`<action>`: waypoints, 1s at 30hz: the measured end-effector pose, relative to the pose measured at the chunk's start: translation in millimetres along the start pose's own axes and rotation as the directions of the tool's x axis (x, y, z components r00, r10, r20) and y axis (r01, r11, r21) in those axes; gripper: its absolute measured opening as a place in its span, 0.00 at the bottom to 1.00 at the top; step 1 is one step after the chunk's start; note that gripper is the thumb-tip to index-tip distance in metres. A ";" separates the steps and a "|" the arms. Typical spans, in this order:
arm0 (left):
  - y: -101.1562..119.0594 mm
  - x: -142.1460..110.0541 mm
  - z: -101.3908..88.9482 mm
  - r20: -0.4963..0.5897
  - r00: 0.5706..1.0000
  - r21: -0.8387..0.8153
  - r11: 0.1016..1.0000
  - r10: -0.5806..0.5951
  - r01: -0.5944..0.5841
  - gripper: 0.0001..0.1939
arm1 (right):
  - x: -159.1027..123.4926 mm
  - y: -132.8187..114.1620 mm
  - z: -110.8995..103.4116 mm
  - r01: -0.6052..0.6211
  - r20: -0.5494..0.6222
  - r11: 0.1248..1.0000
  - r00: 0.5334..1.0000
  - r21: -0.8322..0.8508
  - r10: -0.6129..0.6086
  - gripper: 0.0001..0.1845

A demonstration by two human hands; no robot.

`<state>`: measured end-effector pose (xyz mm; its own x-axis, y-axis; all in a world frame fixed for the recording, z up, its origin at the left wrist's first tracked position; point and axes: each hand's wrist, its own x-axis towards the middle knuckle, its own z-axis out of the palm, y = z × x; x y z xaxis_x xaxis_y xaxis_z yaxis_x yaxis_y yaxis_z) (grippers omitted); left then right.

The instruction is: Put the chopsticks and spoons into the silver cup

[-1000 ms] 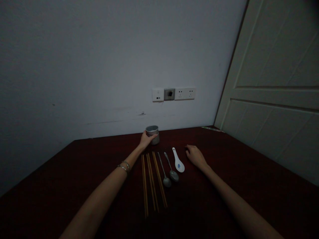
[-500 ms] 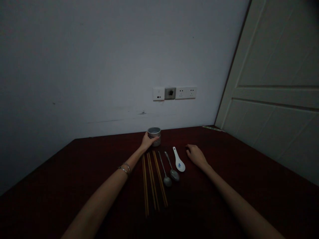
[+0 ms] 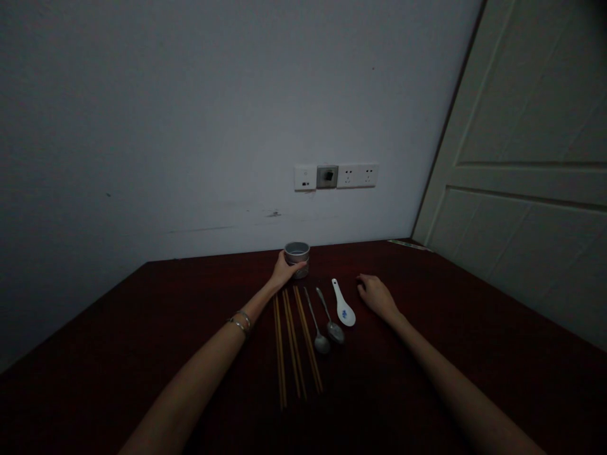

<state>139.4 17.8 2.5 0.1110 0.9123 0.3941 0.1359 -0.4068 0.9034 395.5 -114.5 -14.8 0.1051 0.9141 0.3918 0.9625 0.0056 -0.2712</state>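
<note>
My left hand [image 3: 283, 270] is wrapped round a grey metal cup [image 3: 297, 254], which stands upright at the back of the dark red table. The thumb lies across the cup's near side; the fingers go behind its left side. My right hand [image 3: 375, 294] rests on the table with nothing in it, its fingers loosely bent and the thumb apart. Just left of it lies a white ceramic spoon [image 3: 345, 311] with a blue mark in its bowl. Two metal spoons [image 3: 335, 332] lie alongside. Further left, wooden chopsticks [image 3: 293, 347] lie in three pairs, handles away from me.
The table [image 3: 203, 284] meets a pale wall [image 3: 190, 126] bearing a row of sockets [image 3: 357, 176] above the cup. A panelled door [image 3: 531, 170] stands at the right. A thin pale strip [image 3: 408, 244] lies at the table's back right corner.
The whole view has shifted slightly, so everything sits a little further right. My left hand keeps its hold on the cup, and the right hand stays resting on the table.
</note>
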 end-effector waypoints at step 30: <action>15.5 -37.9 -99.4 -0.110 0.934 -0.097 0.939 -0.340 0.330 0.13 | 0.7 4.7 4.4 0.028 0.020 1.000 0.999 -0.013 -0.027 0.18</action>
<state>39.5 -18.4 18.4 -0.0508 0.9955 0.0797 0.0683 -0.0762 0.9948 398.9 -112.1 -19.6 0.0737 0.9215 0.3814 0.9682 0.0255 -0.2487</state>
